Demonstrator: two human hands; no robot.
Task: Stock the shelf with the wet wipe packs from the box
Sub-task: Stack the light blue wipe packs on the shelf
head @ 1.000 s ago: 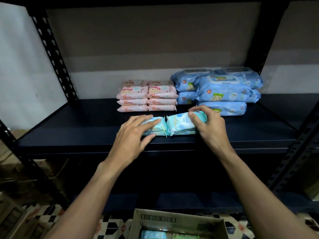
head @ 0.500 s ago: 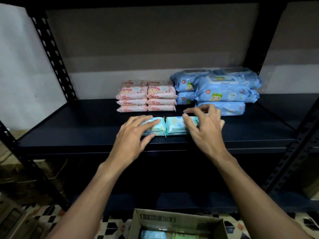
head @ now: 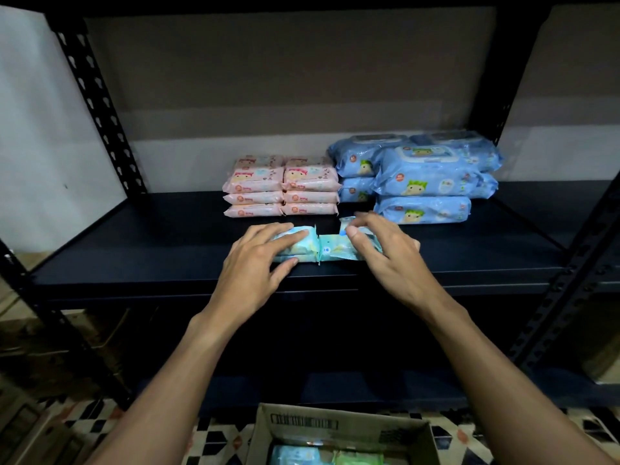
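Before the pink stack (head: 281,187), left hand (head: 255,263) and right hand (head: 392,260) each clasp a teal pack (head: 335,251) — likely soft, slick; grip mid-body

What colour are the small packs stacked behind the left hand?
Pale pink; the small packs show best in the head view.
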